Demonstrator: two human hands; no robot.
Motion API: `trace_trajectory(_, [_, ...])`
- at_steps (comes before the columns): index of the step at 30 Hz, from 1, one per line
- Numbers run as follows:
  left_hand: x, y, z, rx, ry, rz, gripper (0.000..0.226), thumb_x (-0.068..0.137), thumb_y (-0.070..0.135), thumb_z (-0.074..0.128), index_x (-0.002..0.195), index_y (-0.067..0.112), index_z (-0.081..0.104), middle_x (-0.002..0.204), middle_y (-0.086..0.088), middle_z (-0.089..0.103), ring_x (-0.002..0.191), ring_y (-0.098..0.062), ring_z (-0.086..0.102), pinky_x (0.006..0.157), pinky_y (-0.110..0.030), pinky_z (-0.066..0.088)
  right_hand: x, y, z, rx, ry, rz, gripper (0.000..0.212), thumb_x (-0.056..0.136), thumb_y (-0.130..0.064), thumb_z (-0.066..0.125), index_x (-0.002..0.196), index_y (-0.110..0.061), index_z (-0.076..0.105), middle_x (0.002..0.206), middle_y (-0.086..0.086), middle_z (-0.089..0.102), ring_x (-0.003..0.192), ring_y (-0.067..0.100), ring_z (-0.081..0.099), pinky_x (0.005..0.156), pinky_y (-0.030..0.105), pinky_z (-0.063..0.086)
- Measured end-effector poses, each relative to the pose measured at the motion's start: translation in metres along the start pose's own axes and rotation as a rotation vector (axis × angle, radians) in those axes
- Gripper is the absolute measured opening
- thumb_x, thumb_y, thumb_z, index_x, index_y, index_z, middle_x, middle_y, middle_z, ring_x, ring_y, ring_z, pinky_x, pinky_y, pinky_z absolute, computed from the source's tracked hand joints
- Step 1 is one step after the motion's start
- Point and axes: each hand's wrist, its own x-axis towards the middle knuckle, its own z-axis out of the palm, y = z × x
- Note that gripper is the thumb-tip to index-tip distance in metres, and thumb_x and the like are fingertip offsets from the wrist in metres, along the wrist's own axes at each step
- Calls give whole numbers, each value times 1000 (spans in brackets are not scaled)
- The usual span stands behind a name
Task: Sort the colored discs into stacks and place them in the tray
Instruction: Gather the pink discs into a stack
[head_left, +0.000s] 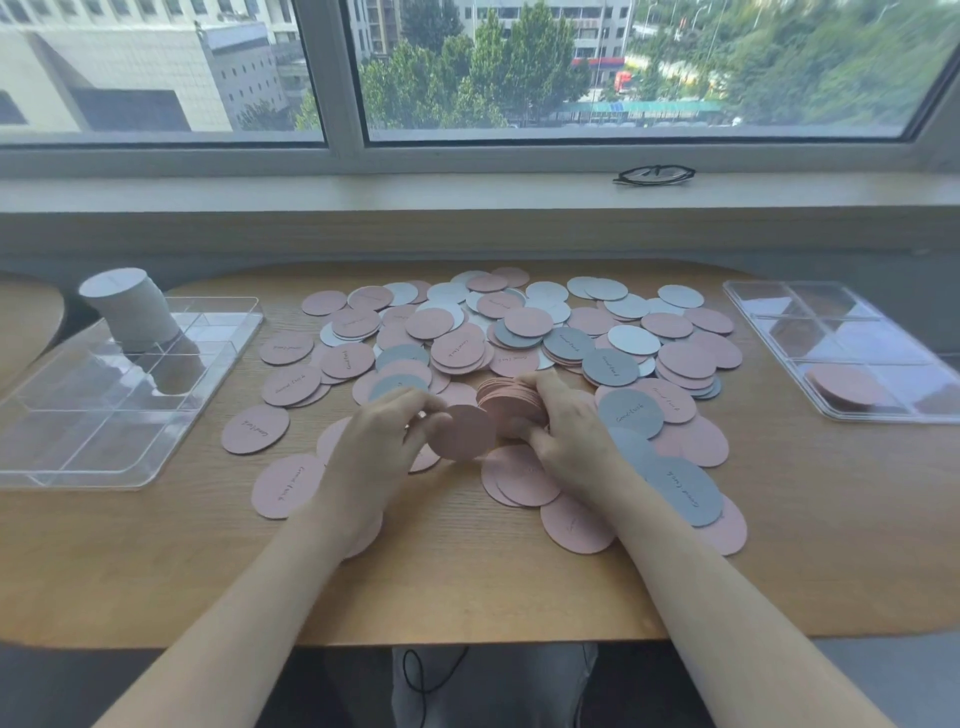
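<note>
Clear plastic tray (78, 415) at far left of the wooden desk (467, 582), a tall white stack (130, 306) standing in its rear compartment. Pink, grey and white discs (519, 332) lie scattered and overlapping across the middle. Left hand (379, 447): fingers curled, pinching one pink disc (465, 431) by its left edge, disc tilted up off the desk. Touching it on the right, a pink stack (511, 402) held on edge by the right hand (563, 426), fingers wrapped over its top and far side. Grey discs (631, 413) just beside that hand. Second clear tray (841, 348) at far right, a few pink discs in its near compartment. Glasses (654, 174) on the windowsill.
</note>
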Motion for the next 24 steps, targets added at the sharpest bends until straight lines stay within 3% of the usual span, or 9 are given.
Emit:
trace_trajectory(2, [-2,5,6,-43,-13,-68,5,89,18,72,91,21,68,82,13,64,78,-11,61,69,-26,47,0,0,0,16,-30,-13,41,91,-16,67,130,-14,54,118,1,62,97,7,46,80,16,28])
trace_trajectory(4, [-1,9,11,-17,15,-85,9,86,18,75,90,21,69,81,14,63,77,-10,60,68,-23,47,0,-1,0,54,-80,-22,43,93,-17,65,134,-16,52,123,0,62,108,12,52,86,17,34])
trace_trajectory(9, [3,19,22,32,81,-90,14,85,22,75,93,26,64,81,14,63,74,-6,59,67,-26,50,-3,-4,-4,120,-112,-13,42,101,-21,51,143,-25,45,135,-5,57,120,7,49,102,22,36])
trace_trajectory(14, [6,20,32,-16,82,-91,46,85,21,77,127,22,59,92,11,60,76,-6,60,73,-25,52,-2,-3,-2,69,-143,-41,50,102,-29,51,149,-24,36,145,-6,49,130,10,43,109,28,33])
trace_trajectory(16, [6,17,37,18,29,-28,57,87,20,74,141,18,53,111,6,54,84,-8,60,80,-23,52,0,-4,2,12,-136,-73,58,97,-32,56,149,-21,35,145,-3,48,131,14,45,108,35,36])
trace_trajectory(19, [6,13,44,127,-20,65,59,93,16,67,147,6,45,134,-3,51,118,-16,51,101,-21,38,-1,-2,7,-65,-102,-128,64,91,-34,57,149,-21,34,142,-3,49,129,17,46,105,46,39])
trace_trajectory(24, [2,16,44,122,-75,95,58,95,15,49,151,7,38,131,-5,56,114,-20,47,99,-20,32,-1,-2,8,-141,-82,-106,77,89,-43,52,156,-20,20,140,3,47,126,21,44,104,47,36])
